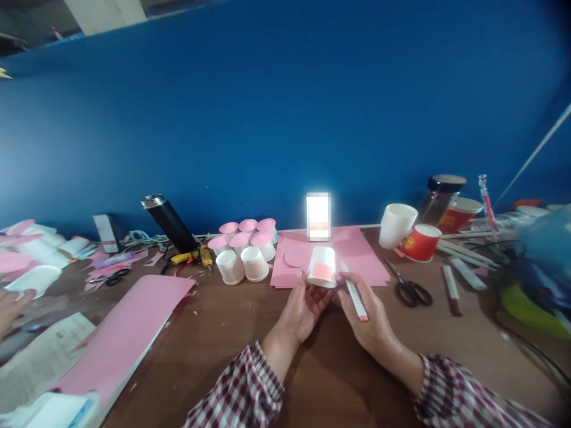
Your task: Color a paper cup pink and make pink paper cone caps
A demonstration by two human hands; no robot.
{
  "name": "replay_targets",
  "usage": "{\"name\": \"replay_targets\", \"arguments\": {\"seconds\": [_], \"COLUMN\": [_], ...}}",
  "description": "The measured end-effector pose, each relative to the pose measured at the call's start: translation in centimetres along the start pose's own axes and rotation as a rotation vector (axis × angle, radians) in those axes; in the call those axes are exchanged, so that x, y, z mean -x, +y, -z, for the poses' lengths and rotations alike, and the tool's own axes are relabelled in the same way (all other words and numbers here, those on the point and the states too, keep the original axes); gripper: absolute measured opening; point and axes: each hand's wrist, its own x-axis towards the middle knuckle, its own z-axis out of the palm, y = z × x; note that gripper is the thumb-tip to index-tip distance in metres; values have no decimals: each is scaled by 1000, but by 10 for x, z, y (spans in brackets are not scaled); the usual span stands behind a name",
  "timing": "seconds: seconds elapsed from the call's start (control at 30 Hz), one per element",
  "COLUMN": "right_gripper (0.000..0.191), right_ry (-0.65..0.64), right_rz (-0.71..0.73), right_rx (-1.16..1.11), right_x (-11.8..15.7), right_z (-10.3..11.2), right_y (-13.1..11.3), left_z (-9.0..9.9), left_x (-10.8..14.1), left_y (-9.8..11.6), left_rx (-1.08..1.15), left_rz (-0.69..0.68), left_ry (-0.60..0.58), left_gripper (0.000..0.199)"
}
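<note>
A white paper cup [322, 260] with a pink patch on its side is held in my left hand [302, 307], whose fingers wrap round its lower part. In my right hand [366, 310] is a white marker [355, 299] with a pink end, gripped between thumb and fingers close to the cup's right side. Behind the cup, pink sheets [285, 275] lie on the brown table [223, 356]. To the left stand two white cups [254, 264] in front of several cups topped with pink discs [239, 240].
Scissors [413, 292], a white cup [398, 226] and a red cup [422, 242] are on the right. A lit phone [318, 217] stands at the blue wall. Left are a black flask [172, 224], a pink sheet [134, 333] and another person's hand [13, 309].
</note>
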Motion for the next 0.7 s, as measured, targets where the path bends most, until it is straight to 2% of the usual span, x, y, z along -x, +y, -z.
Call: {"name": "replay_targets", "arguments": {"seconds": [0.23,0.7], "right_gripper": [22,23], "right_ry": [15,42], "right_rz": [2,-24], "right_rx": [-34,-53], "right_x": [0,0], "right_z": [-1,-1], "right_y": [0,2], "left_z": [-1,-2], "left_x": [0,1], "left_y": [0,2], "left_rx": [-3,-30], "left_rz": [57,73], "left_ry": [-14,0], "left_gripper": [40,44]}}
